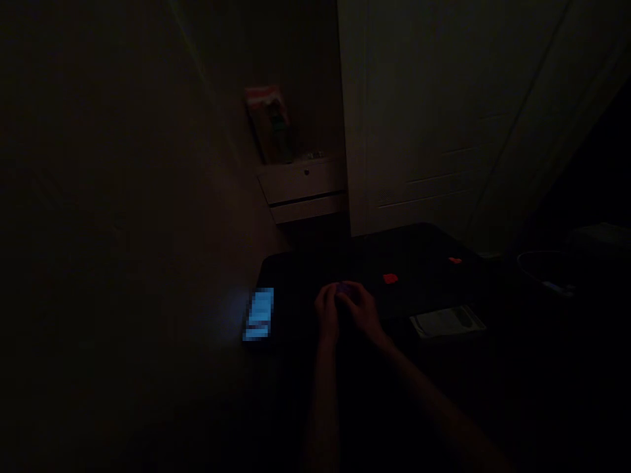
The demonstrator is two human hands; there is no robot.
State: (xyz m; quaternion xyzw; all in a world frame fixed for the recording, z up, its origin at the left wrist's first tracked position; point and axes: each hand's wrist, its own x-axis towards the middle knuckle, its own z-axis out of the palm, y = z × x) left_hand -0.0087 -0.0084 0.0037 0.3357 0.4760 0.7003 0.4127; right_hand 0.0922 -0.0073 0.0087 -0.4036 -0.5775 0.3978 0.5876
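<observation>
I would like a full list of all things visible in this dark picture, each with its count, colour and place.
small object: 1, purplish, held between both hands above the table; too dark to identify
lit screen: 1, blue glow, at the table's left edge
small pieces: 2, red-orange, on the table beyond the hands, the second one farther right
flat packet: 1, pale grey, on the table right of the hands
table: 1, dark, centre
drawer unit: 1, pale, against the back wall
bag: 1, reddish top, standing on the drawer unit
door: 1, pale, back right
left hand: 1, on the object
right hand: 1, on the object
</observation>
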